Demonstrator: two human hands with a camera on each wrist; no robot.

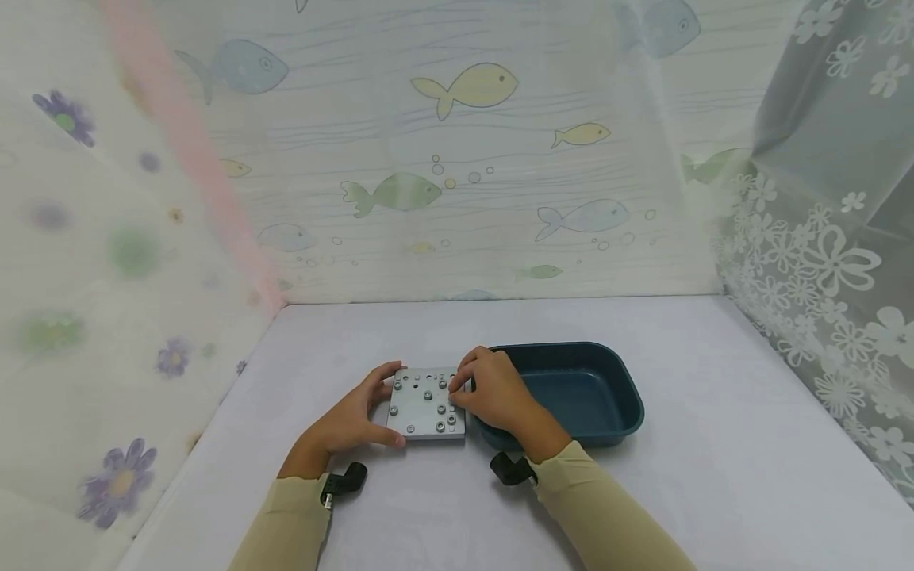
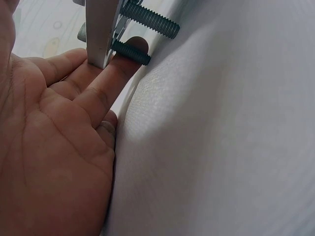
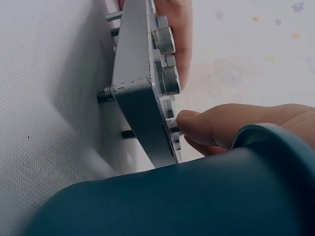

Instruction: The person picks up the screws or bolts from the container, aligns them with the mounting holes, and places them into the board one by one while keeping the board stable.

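Observation:
A silver metal block with several socket-head screws set in its top lies in front of me. My left hand grips its left side, thumb at the near corner and fingers at the far one. In the left wrist view, a finger reaches under the block beside a threaded screw shank sticking out below. My right hand is at the block's right edge, pinching a screw between thumb and finger; its shank is hidden. In the right wrist view, other screw heads stand along the top face.
A dark teal tray stands just right of the block, under my right hand and wrist. White cloth covers the table. Patterned curtains enclose the back and both sides.

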